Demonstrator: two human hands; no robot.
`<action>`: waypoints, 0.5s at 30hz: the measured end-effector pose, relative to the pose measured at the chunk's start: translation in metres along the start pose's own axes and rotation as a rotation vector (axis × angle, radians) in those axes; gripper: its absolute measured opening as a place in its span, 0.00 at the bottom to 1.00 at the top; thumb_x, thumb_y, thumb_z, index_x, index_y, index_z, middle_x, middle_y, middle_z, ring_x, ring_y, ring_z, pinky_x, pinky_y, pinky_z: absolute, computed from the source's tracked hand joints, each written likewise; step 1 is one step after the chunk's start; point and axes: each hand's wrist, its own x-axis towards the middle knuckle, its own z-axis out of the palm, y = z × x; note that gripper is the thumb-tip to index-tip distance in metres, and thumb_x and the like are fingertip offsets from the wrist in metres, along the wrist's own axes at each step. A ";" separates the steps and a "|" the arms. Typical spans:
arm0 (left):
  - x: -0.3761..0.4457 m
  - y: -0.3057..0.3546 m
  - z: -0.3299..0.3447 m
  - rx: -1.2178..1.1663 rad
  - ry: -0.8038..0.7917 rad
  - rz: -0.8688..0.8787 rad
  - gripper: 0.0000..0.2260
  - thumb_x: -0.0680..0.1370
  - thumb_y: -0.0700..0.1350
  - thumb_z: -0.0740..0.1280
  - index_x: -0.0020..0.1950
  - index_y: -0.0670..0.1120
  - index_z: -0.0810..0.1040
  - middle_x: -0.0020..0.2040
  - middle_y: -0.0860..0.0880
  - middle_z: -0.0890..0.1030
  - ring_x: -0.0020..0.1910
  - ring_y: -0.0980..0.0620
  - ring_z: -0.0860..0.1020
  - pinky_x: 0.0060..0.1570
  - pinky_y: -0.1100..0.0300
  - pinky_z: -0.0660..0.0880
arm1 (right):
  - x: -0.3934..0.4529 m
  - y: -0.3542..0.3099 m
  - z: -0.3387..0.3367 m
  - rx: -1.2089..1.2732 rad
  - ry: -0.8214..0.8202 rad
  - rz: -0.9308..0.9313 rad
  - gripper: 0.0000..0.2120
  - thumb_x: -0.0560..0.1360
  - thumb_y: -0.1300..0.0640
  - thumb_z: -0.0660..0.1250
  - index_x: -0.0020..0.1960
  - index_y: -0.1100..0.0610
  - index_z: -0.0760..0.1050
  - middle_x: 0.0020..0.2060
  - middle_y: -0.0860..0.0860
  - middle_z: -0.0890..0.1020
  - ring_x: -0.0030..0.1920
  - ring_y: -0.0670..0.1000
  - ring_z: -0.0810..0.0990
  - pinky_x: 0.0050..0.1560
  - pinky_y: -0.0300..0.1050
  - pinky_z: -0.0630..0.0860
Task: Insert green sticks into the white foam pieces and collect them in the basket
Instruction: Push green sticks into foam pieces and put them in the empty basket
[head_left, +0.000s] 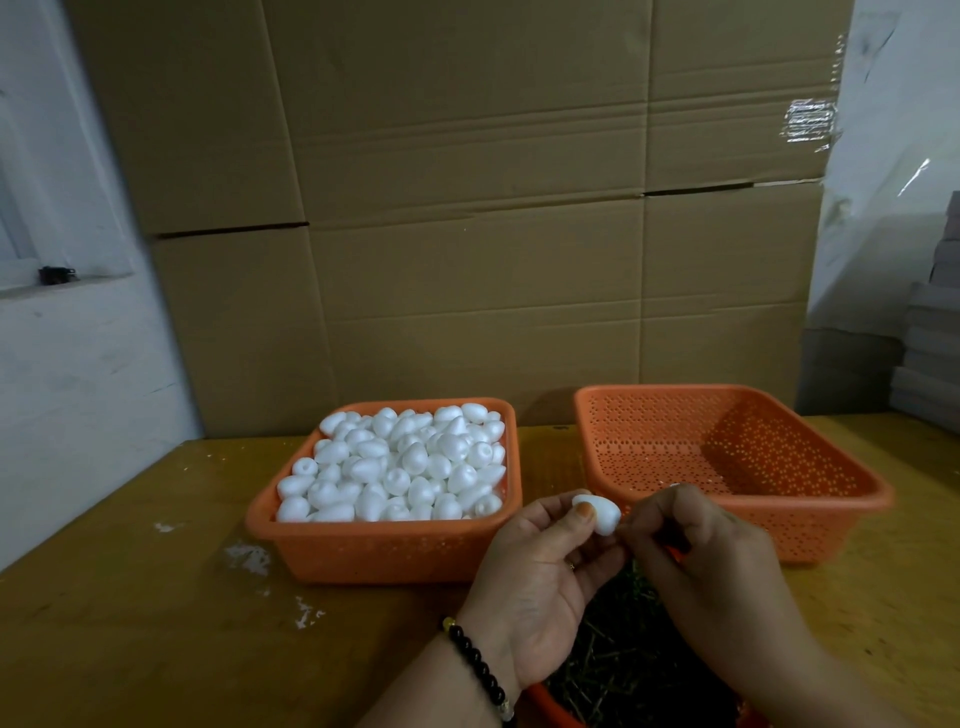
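Foam piece (597, 513), a white egg-shaped one, sits pinched between the thumb and fingertips of my left hand (535, 577), just in front of the two baskets. My right hand (711, 561) is touching its right end with fingers curled tight; I judge they pinch a green stick, but the stick itself is hidden, so I cannot tell for sure. Nearest of all, under both wrists, lies a container of dark green sticks (623, 660), half covered by my arms. To seat the stick well I would keep the foam steady, push straight along its long axis and go gently, since foam crumbles; white crumbs (249, 558) already dot the wooden table (130, 623). Further off to the left stands the full orange basket of foam pieces (384, 551); to the right the collecting basket (831, 519) looks almost bare. Its near rim is just beyond my knuckles, so the drop is short. Cardboard boxes (467, 208) wall off the far side.
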 end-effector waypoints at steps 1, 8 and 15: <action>0.000 0.000 0.000 -0.001 0.002 0.000 0.10 0.75 0.37 0.66 0.56 0.39 0.76 0.45 0.42 0.83 0.45 0.50 0.80 0.42 0.58 0.80 | 0.000 -0.001 -0.001 0.004 0.000 0.004 0.20 0.65 0.71 0.76 0.39 0.48 0.73 0.34 0.39 0.79 0.38 0.39 0.79 0.35 0.35 0.74; 0.000 0.004 -0.001 0.017 -0.018 0.019 0.07 0.77 0.36 0.65 0.54 0.40 0.77 0.46 0.42 0.83 0.44 0.50 0.82 0.42 0.58 0.79 | 0.001 -0.002 -0.002 0.005 -0.028 0.031 0.17 0.66 0.71 0.75 0.39 0.50 0.74 0.33 0.39 0.78 0.40 0.38 0.78 0.36 0.28 0.72; 0.000 0.005 -0.001 0.031 -0.015 0.031 0.08 0.77 0.35 0.65 0.55 0.39 0.77 0.46 0.42 0.84 0.43 0.51 0.82 0.41 0.59 0.79 | 0.001 -0.001 -0.003 0.099 -0.095 0.164 0.13 0.71 0.67 0.72 0.39 0.50 0.75 0.35 0.40 0.81 0.34 0.41 0.79 0.32 0.28 0.69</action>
